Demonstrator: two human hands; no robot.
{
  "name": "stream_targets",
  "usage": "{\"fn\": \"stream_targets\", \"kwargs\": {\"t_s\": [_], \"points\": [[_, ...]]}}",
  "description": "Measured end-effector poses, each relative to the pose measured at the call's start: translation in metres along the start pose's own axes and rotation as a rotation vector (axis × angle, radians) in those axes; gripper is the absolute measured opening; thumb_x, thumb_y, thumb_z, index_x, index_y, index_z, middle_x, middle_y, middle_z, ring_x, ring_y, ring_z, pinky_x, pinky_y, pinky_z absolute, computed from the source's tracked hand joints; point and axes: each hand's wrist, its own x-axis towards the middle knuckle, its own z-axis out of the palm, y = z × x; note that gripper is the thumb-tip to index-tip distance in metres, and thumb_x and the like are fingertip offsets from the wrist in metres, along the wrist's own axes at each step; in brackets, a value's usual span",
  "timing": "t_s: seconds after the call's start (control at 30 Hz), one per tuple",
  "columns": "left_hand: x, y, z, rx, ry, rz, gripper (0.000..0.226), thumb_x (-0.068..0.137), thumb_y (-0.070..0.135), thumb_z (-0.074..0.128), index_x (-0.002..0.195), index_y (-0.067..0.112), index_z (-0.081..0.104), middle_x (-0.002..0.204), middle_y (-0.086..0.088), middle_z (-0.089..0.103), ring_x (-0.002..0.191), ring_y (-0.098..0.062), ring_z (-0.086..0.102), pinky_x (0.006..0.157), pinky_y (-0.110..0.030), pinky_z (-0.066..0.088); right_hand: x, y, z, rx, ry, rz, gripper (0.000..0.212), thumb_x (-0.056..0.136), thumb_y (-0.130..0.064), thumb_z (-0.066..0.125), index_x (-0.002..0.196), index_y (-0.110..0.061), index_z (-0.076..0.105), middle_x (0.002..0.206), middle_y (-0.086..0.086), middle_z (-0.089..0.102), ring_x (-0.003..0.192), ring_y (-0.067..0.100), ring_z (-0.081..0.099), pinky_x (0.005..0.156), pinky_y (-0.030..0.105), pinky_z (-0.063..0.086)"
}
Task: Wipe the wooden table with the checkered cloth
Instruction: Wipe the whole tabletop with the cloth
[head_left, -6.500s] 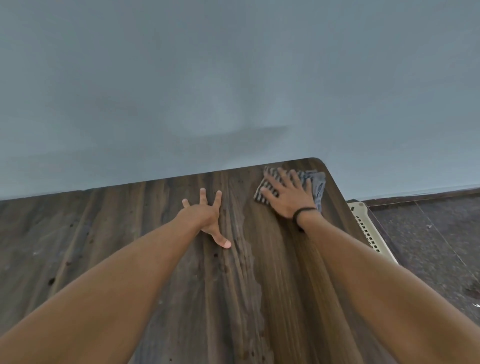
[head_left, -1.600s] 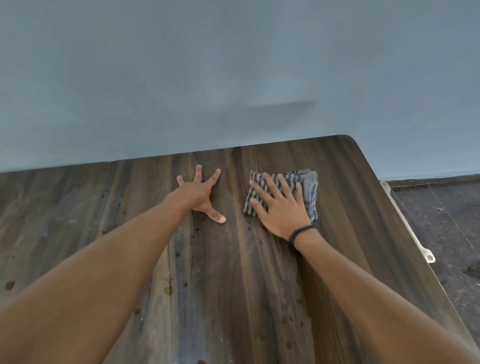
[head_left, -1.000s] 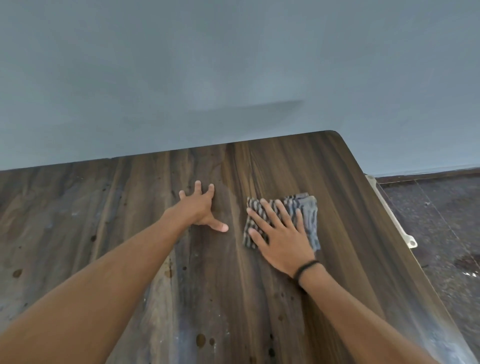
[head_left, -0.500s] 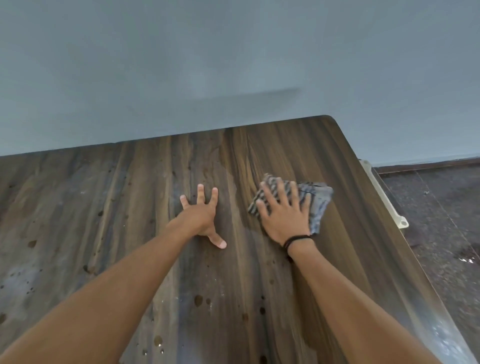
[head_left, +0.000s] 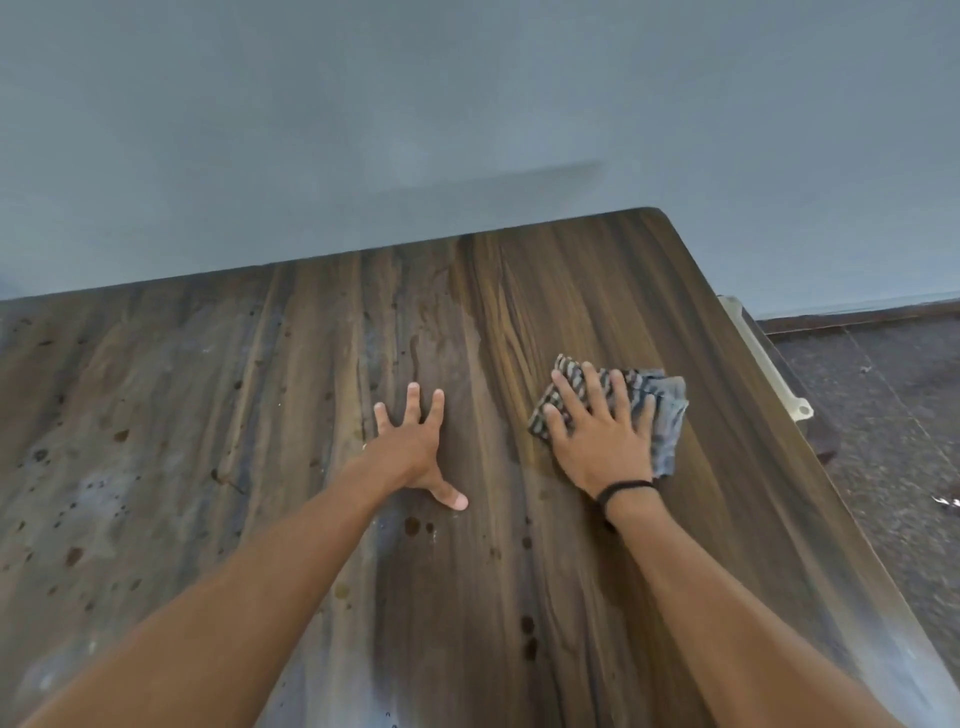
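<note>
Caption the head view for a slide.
Right hand presses the checkered cloth flat on the wooden table; left hand rests open beside it.

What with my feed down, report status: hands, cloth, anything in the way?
Left hand open, flat on wooden table. Right hand open, pressing checkered cloth flat. Nothing in the way; dark spots left of hands.

we cannot see the checkered cloth's (head_left: 667, 415) middle beneath the right hand (head_left: 597, 441), nor the wooden table's (head_left: 597, 291) left end.
</note>
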Motion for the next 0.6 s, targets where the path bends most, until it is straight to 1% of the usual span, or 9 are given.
{"fn": "stream_targets", "kwargs": {"t_s": [0.07, 0.13, 0.2, 0.27, 0.3, 0.43, 0.53, 0.57, 0.6], "points": [[0.0, 0.001, -0.001, 0.012, 0.004, 0.008, 0.155, 0.054, 0.063, 0.086, 0.147, 0.029, -0.034, 0.154, -0.003, -0.04, 0.141, -0.051, -0.023, 0.116, -0.063, 0.011, -0.022, -0.019, 0.018, -0.066, 0.043, -0.12, 0.058, 0.103, -0.064, 0.017, 0.159, -0.052, 0.006, 0.171, -0.012, 0.001, 0.157, 0.023, -0.006, 0.12, 0.057, -0.012], [0.002, 0.002, 0.001, 0.019, 0.019, 0.019, 0.156, 0.053, 0.064, 0.086, 0.147, 0.029, -0.033, 0.155, -0.004, -0.038, 0.141, -0.051, -0.022, 0.116, -0.062, 0.011, -0.052, 0.0, 0.03, -0.1, 0.029, -0.296, 0.058, 0.1, -0.07, 0.009, 0.156, -0.057, 0.004, 0.17, -0.017, 0.003, 0.158, 0.019, -0.003, 0.121, 0.055, -0.011], [0.0, 0.0, 0.002, 0.007, 0.047, 0.015, 0.156, 0.051, 0.064, 0.086, 0.148, 0.029, -0.031, 0.156, -0.003, -0.037, 0.142, -0.051, -0.021, 0.116, -0.062, 0.013, -0.05, 0.021, 0.02, -0.087, 0.034, -0.209, 0.058, 0.098, -0.071, 0.009, 0.155, -0.059, 0.005, 0.169, -0.019, 0.003, 0.157, 0.018, -0.001, 0.122, 0.054, -0.009], [-0.001, -0.002, 0.002, 0.0, 0.055, 0.01, 0.156, 0.051, 0.064, 0.087, 0.149, 0.029, -0.03, 0.157, -0.004, -0.035, 0.142, -0.051, -0.021, 0.116, -0.061, 0.009, -0.033, 0.011, 0.01, -0.023, 0.024, 0.005, 0.059, 0.102, -0.066, 0.016, 0.158, -0.054, 0.006, 0.17, -0.015, 0.001, 0.157, 0.021, -0.004, 0.121, 0.057, -0.01], [-0.002, -0.002, 0.002, 0.003, 0.059, 0.016, 0.157, 0.051, 0.064, 0.087, 0.149, 0.028, -0.03, 0.157, -0.005, -0.035, 0.142, -0.05, -0.02, 0.116, -0.06, 0.007, -0.035, -0.002, 0.012, -0.028, 0.034, 0.031, 0.059, 0.103, -0.063, 0.018, 0.159, -0.051, 0.006, 0.171, -0.012, 0.0, 0.157, 0.023, -0.006, 0.121, 0.058, -0.011], [-0.004, -0.001, 0.006, -0.014, 0.087, 0.024, 0.155, 0.051, 0.064, 0.087, 0.151, 0.029, -0.027, 0.158, -0.003, -0.033, 0.144, -0.048, -0.019, 0.116, -0.059, 0.008, -0.079, 0.011, 0.022, -0.087, -0.011, -0.248, 0.059, 0.099, -0.069, 0.008, 0.157, -0.057, 0.003, 0.17, -0.017, -0.003, 0.157, 0.018, -0.006, 0.123, 0.057, -0.009], [-0.006, -0.003, 0.006, -0.048, 0.095, 0.014, 0.152, 0.053, 0.059, 0.088, 0.152, 0.031, -0.024, 0.159, -0.001, -0.032, 0.144, -0.048, -0.018, 0.116, -0.061, 0.013, -0.066, 0.021, 0.008, -0.024, 0.013, -0.007, 0.058, 0.102, -0.065, 0.015, 0.159, -0.053, 0.005, 0.17, -0.015, -0.001, 0.157, 0.02, -0.006, 0.123, 0.057, -0.01], [-0.007, -0.002, 0.005, -0.054, 0.09, 0.016, 0.151, 0.054, 0.059, 0.088, 0.152, 0.03, -0.024, 0.159, -0.001, -0.031, 0.144, -0.048, -0.018, 0.116, -0.06, 0.013, -0.068, 0.011, 0.011, -0.026, 0.012, 0.027, 0.058, 0.104, -0.063, 0.016, 0.159, -0.051, 0.005, 0.171, -0.012, -0.002, 0.157, 0.023, -0.008, 0.122, 0.058, -0.011], [-0.009, -0.001, 0.006, -0.053, 0.092, 0.019, 0.15, 0.055, 0.058, 0.088, 0.153, 0.03, -0.023, 0.159, -0.001, -0.03, 0.144, -0.048, -0.017, 0.116, -0.06, 0.013, -0.076, 0.001, 0.017, -0.058, 0.028, -0.031, 0.058, 0.104, -0.063, 0.015, 0.159, -0.051, 0.003, 0.171, -0.012, -0.003, 0.157, 0.024, -0.009, 0.122, 0.058, -0.012]]}}
